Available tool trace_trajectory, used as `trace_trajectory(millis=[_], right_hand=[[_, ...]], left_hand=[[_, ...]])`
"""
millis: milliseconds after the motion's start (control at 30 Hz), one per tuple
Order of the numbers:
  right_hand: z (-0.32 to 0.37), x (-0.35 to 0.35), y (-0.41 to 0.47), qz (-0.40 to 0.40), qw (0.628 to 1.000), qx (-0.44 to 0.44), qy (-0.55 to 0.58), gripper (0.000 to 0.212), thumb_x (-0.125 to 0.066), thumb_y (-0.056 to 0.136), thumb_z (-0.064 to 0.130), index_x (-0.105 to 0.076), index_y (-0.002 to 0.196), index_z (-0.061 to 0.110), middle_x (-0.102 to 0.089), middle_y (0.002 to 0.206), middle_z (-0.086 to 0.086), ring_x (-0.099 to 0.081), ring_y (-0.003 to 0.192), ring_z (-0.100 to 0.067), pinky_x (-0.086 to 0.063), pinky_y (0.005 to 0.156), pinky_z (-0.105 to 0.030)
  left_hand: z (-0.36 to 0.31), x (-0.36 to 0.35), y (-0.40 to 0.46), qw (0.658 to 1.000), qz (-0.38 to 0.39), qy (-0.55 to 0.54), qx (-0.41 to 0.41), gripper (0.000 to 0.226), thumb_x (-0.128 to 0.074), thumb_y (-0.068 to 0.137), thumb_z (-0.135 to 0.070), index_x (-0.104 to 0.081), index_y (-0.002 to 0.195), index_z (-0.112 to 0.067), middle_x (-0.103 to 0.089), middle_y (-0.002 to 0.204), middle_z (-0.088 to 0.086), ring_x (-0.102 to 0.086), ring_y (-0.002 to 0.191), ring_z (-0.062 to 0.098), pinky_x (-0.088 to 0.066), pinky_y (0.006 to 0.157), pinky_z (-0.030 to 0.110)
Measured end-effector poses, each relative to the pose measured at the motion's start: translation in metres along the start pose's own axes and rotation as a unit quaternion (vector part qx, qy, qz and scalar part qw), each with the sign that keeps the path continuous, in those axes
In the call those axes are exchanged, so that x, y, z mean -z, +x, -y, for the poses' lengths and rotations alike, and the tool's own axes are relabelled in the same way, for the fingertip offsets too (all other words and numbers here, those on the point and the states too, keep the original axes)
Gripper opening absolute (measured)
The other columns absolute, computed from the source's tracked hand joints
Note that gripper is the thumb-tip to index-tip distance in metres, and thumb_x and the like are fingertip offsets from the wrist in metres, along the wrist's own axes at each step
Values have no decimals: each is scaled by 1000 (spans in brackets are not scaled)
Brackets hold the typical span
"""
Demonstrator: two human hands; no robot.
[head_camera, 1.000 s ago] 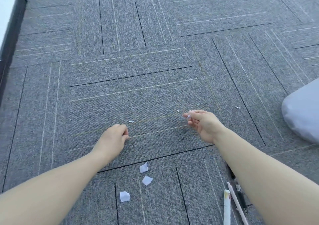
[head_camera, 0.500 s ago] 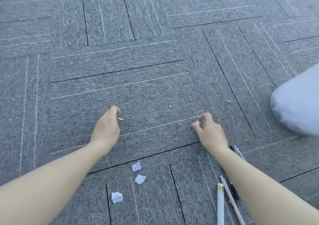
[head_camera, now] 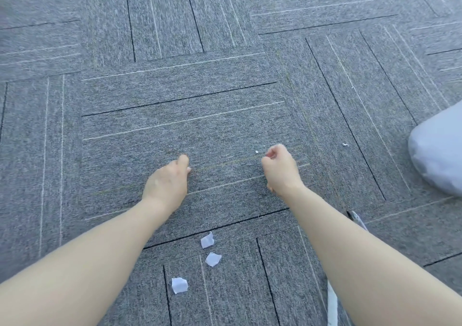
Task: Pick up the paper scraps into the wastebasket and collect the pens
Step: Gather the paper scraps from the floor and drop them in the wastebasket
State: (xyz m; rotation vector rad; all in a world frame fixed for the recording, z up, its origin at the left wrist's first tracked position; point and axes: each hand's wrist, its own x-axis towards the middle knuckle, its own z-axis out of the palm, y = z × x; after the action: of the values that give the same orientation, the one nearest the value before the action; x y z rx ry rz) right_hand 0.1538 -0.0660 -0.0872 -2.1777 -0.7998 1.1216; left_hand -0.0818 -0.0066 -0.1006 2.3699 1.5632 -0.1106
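Observation:
My left hand (head_camera: 167, 183) rests knuckles-up on the grey carpet, its fingertips pinched together where a tiny paper scrap lay; that scrap is hidden under them. My right hand (head_camera: 281, 170) is curled with thumb and forefinger pinched, and the small white bit it held is out of sight. Just left of its fingertips lies a tiny white scrap (head_camera: 256, 151). Three larger paper scraps (head_camera: 207, 240), (head_camera: 213, 259), (head_camera: 179, 285) lie between my forearms. A white pen (head_camera: 332, 303) and another pen's tip (head_camera: 357, 219) show beside my right forearm, mostly hidden by it.
A white plastic-lined wastebasket (head_camera: 440, 150) sits at the right edge. One more tiny scrap (head_camera: 345, 145) lies on the carpet between it and my right hand. Grey carpet tiles (head_camera: 175, 88) stretch ahead.
My left hand closed its fingers over the small scrap it was reaching for. My right hand moved forward to the tiny scrap. The view shifted slightly right.

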Motion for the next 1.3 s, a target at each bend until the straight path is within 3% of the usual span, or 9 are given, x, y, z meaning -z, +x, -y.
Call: trace_trajectory(millis=[200,433,533,633,800,933,1033,1200,1300], right_hand=[[8,-14,17,-24,960,110,-258,12,-41,100,21,-44,109,13,-60,82,-7,-54,72,-26,-39,58,-33],[16,-15,20,6,937,123,-328,9,-39,102,17,-42,95,11,-52,74,-5,-49,64,-22,-30,46,-29],[13,-9,15,52,998,6,23,15,-40,101,15,-46,88,11,-48,71,-1,-38,50,-12,-32,42,-24],[-2,7,3,63,876,-109,466,17,-47,96,9,-45,80,13,-52,68,0,-30,38,-5,-24,31,-17],[-29,38,-6,65,749,-94,652,14,-52,76,4,-43,77,16,-56,72,1,-32,39,-4,-27,30,-14],[-36,66,-1,45,784,-68,616,15,-44,59,6,-46,67,18,-52,63,1,-37,47,-9,-29,34,-17],[-42,90,12,-1,848,-93,523,15,-43,71,5,-53,71,16,-44,57,3,-32,43,-9,-22,34,-17],[-59,122,48,-192,970,-78,130,23,-46,89,17,-63,104,16,-60,73,1,-55,59,-19,-46,46,-31],[-64,134,55,-219,973,-47,-52,21,-54,91,31,-55,110,22,-62,92,-2,-62,83,-26,-52,73,-40]], left_hand=[[10,-1,-7,997,-19,-70,11,16,-31,101,-21,-32,87,-12,-49,67,4,-42,48,17,-22,41,28],[16,-1,-16,987,-40,-149,37,12,-33,100,-17,-36,91,-10,-53,63,7,-49,52,25,-28,42,30],[9,1,-15,980,-58,-181,60,3,-36,99,-12,-39,98,-14,-56,67,7,-53,59,28,-37,51,34],[-4,5,-15,966,-69,-228,103,15,-38,96,-7,-51,96,-14,-58,78,5,-53,71,25,-38,62,34],[-37,6,-12,845,42,-484,224,29,-32,88,6,-56,80,-10,-54,69,5,-42,52,16,-35,46,26],[-64,8,-13,722,134,-642,220,22,-35,99,-6,-55,89,-7,-47,65,2,-37,46,9,-34,38,19],[-89,6,-7,684,185,-674,208,24,-42,100,-21,-55,84,-9,-45,58,-2,-35,43,7,-32,35,17],[-139,-1,16,792,195,-561,142,25,-42,100,-23,-60,90,-10,-41,54,-6,-30,42,8,-26,38,20],[-166,-5,28,860,146,-481,91,24,-43,97,-22,-65,93,-13,-45,55,-7,-32,43,10,-27,43,23]])
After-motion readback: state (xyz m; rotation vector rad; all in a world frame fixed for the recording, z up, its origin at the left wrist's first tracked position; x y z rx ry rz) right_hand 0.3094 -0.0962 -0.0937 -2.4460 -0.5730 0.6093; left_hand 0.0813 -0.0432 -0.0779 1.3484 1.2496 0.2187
